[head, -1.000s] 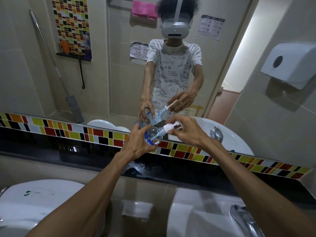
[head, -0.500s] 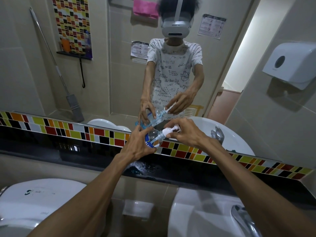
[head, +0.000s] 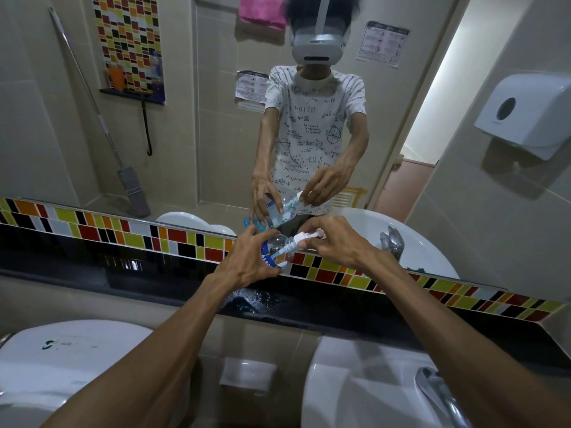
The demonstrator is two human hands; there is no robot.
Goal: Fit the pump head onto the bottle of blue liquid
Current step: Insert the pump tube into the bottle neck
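My left hand (head: 244, 264) grips a clear plastic bottle (head: 279, 246) with a blue label, tilted so its neck points right. Blue liquid sits low in the bottle, mostly hidden behind my fingers. My right hand (head: 335, 242) pinches the white pump head (head: 306, 237) at the bottle's neck. The pump's dip tube reaches down inside the bottle. Both hands are raised above the black ledge (head: 324, 304), in front of the mirror (head: 216, 134), which repeats the hands and bottle.
A strip of coloured tiles (head: 123, 233) runs under the mirror. A white sink (head: 355, 393) with a chrome tap (head: 438, 393) lies at the lower right, a white toilet tank lid (head: 61, 350) at the lower left. A paper towel dispenser (head: 525, 112) hangs on the right wall.
The pump head has gone further into the bottle's neck, the collar now at the mouth. My right hand has shifted slightly on the pump; the left hand has kept its grip.
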